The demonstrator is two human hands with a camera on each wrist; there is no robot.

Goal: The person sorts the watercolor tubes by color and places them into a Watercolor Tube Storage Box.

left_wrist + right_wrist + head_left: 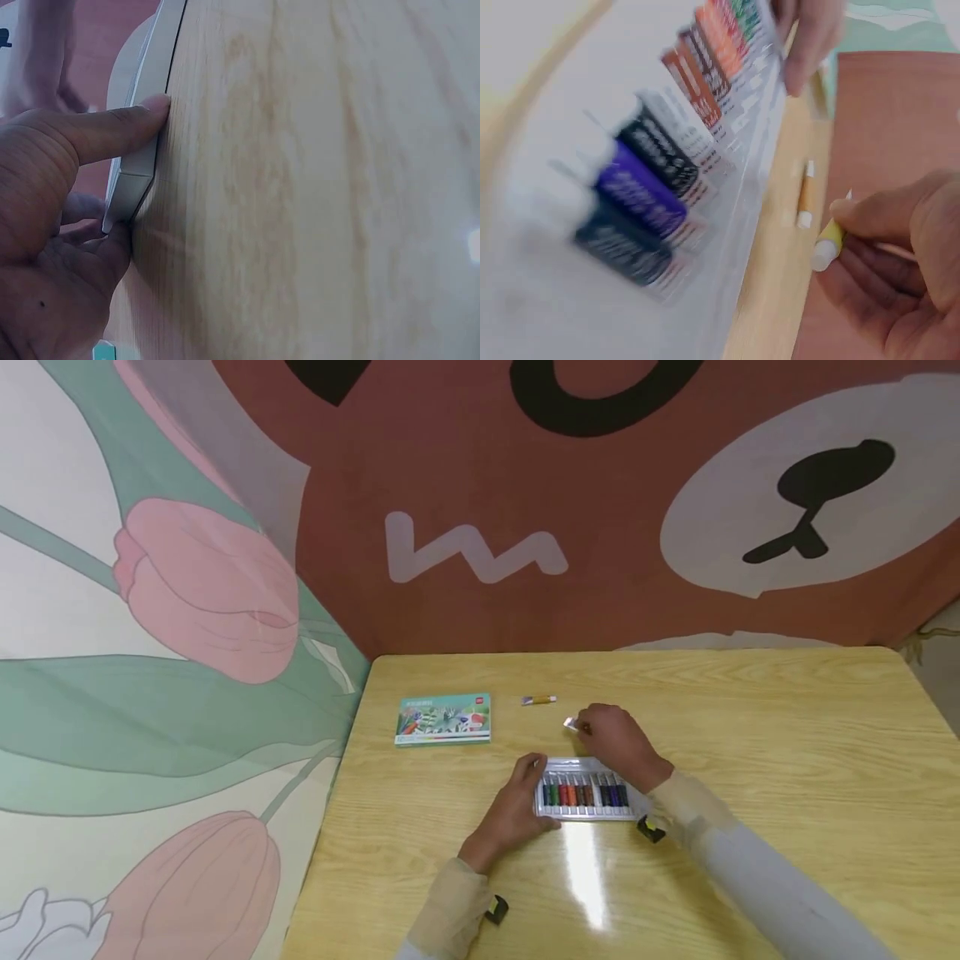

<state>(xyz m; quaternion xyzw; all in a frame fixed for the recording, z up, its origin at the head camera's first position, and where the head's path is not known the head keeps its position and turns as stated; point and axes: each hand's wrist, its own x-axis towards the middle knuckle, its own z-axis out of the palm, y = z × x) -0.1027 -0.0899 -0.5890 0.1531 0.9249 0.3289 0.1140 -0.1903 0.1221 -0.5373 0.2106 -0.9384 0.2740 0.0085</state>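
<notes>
A clear plastic tray of paint tubes lies on the table, its row running through green, red, orange, brown, white, black and purple. My left hand grips its left end. In the left wrist view the thumb lies along the tray's near side and the other fingers hold the end. Beyond the tray, my right hand pinches a yellow paint tube with a white cap between thumb and fingers. Just past that hand an ochre paint tube lies on the table.
A flat teal box with a printed garden picture lies at the back left of the table. Printed cloths with a bear and tulips hang behind and at the left.
</notes>
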